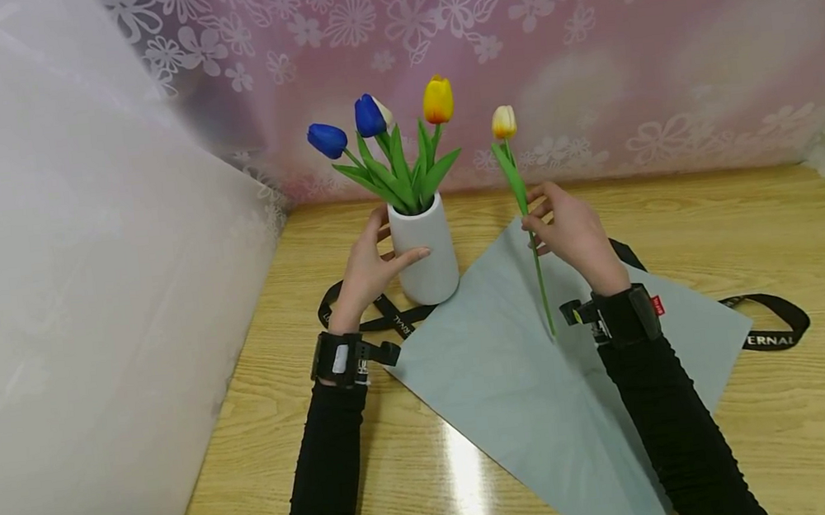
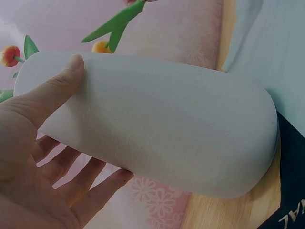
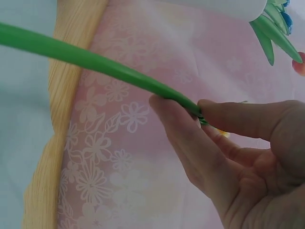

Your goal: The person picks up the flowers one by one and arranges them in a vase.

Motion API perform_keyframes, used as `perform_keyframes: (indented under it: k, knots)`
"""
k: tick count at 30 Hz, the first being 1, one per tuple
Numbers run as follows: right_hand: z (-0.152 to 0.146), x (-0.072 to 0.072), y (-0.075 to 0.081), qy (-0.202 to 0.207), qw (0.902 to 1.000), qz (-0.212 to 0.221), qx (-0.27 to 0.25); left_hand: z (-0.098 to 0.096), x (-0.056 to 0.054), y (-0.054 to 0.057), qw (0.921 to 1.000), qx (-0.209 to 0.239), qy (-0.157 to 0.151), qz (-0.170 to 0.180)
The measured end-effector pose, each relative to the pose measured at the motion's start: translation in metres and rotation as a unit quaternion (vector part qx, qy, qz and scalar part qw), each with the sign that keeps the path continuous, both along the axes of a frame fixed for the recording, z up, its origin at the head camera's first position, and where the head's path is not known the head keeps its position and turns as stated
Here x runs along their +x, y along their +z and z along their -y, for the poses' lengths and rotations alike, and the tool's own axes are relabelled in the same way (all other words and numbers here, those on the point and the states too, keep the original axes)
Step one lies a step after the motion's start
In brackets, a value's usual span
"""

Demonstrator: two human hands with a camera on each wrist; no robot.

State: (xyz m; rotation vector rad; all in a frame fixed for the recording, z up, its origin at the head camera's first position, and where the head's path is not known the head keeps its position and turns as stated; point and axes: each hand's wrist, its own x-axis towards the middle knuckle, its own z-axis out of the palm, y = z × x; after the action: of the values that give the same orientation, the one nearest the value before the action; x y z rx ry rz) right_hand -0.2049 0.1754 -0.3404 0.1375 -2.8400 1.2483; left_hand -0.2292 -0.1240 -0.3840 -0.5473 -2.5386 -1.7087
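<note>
A white vase stands upright on the table, holding a blue tulip, a second blue one with a whitish bloom behind it, and a yellow tulip. My left hand grips the vase from its left side, thumb across the front; the left wrist view shows the thumb near the rim and the fingers along the other side. Between thumb and fingertips, my right hand pinches the green stem of a pale yellow tulip, held upright to the right of the vase, bloom up.
A grey-blue wrapping sheet lies across the wooden table, under the right hand and forearm. Black lettered ribbon shows at its right, and more black ribbon lies beside the vase's base. A pink floral curtain hangs behind.
</note>
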Motion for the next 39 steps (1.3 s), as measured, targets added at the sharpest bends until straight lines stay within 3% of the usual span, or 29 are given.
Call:
perform_keyframes:
  k: [26,39]
  knots:
    - [0.012,0.008,0.008,-0.021,0.9934,-0.105,-0.041,0.002,0.0,-0.001,1.0,0.004,0.0,-0.004]
    - [0.019,0.013,0.011,-0.028,0.9809,-0.17,-0.09,0.001,-0.001,-0.001,1.0,0.001,-0.002,-0.008]
